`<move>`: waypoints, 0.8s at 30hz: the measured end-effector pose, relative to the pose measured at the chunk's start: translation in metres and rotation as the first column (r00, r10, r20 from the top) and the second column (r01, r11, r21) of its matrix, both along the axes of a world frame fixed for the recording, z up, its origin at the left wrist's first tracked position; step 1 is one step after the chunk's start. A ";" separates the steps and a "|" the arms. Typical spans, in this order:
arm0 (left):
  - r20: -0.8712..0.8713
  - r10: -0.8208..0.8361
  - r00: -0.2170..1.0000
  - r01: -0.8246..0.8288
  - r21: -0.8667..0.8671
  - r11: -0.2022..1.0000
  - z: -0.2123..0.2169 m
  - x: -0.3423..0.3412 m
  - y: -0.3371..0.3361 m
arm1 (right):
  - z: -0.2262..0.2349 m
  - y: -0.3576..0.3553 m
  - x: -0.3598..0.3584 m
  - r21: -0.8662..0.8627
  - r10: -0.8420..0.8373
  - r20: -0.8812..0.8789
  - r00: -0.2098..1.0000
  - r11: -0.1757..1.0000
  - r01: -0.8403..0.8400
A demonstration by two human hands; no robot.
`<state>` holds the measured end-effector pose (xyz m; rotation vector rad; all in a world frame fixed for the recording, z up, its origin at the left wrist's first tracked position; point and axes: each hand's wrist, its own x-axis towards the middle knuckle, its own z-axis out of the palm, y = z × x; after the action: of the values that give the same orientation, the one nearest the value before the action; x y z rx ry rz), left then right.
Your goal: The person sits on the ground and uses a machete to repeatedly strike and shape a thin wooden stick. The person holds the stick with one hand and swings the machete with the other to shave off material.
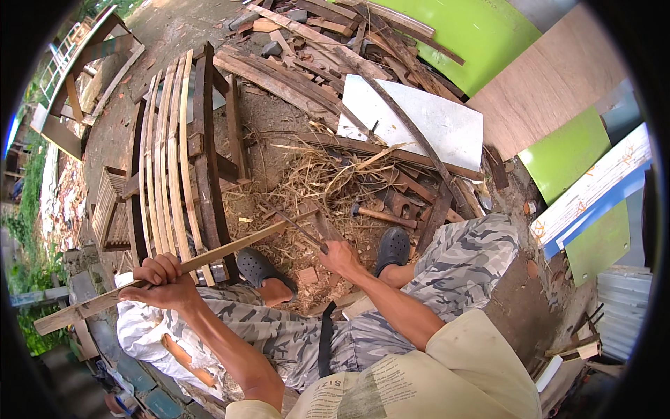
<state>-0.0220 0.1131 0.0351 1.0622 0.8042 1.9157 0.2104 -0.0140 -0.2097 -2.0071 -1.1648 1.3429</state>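
My left hand (164,279) is closed around a long flat wooden or bamboo slat (237,243). The slat slants across my lap, from beyond my left hip up to a far end between my feet. Closed too, my right hand (340,258) grips a long, narrow, dark knife-like blade (296,229), its handle covered by my fingers. The blade points away to the upper left and crosses the slat's far end in this view; whether they touch I cannot tell.
Left of my feet stands a slatted wooden frame (164,160). Shavings (342,174) and a wooden-handled hammer (384,215) lie ahead. Beyond are piled boards (293,80) and a white panel (412,119). Green sheets (481,52) and a plywood board (551,80) are at right.
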 end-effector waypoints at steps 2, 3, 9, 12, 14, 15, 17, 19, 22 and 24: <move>-0.009 -0.023 1.000 0.023 0.005 1.000 0.000 -0.003 0.000 | 0.003 0.004 -0.011 0.018 0.015 0.059 0.998 1.000 -0.016; -0.007 -0.030 1.000 0.030 0.000 1.000 -0.001 -0.004 -0.001 | 0.003 0.003 -0.015 0.029 0.019 0.089 0.996 0.999 -0.022; -0.020 -0.020 1.000 0.020 0.007 1.000 -0.001 0.001 0.004 | -0.050 -0.012 0.012 -0.104 -0.055 0.055 0.997 0.993 0.060; -0.035 0.101 0.994 -0.102 -0.028 0.994 0.005 0.014 0.002 | -0.030 -0.002 -0.016 0.019 -0.020 0.056 0.998 1.000 0.019; -0.037 0.087 0.996 -0.088 -0.026 0.996 0.002 0.013 0.001 | -0.035 -0.005 -0.011 0.036 -0.041 0.082 0.996 0.999 0.038; -0.038 0.078 0.996 -0.078 -0.018 0.997 0.002 0.013 0.002 | -0.043 -0.005 -0.007 0.052 -0.054 0.094 0.994 0.997 0.049; -0.025 0.053 0.998 -0.053 -0.012 0.999 0.002 0.011 0.002 | -0.071 -0.012 0.014 -0.162 -0.057 0.072 0.996 0.984 0.068; -0.015 0.040 0.999 -0.040 -0.006 0.999 0.002 0.009 0.005 | -0.093 -0.015 0.035 -0.387 -0.052 0.035 0.998 0.920 0.062; -0.032 0.095 0.995 -0.096 -0.022 0.995 -0.001 -0.002 0.003 | -0.084 -0.012 0.032 -0.474 -0.402 -0.333 0.853 0.853 0.218; -0.031 0.142 0.989 -0.143 -0.040 0.989 0.001 0.003 0.006 | -0.097 -0.012 0.037 -0.479 -0.496 -0.510 0.703 0.842 0.247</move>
<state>-0.0191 0.1190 0.0357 1.0322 0.9548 1.9974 0.2472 -0.0257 -0.3064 -1.6673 -0.1705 1.8844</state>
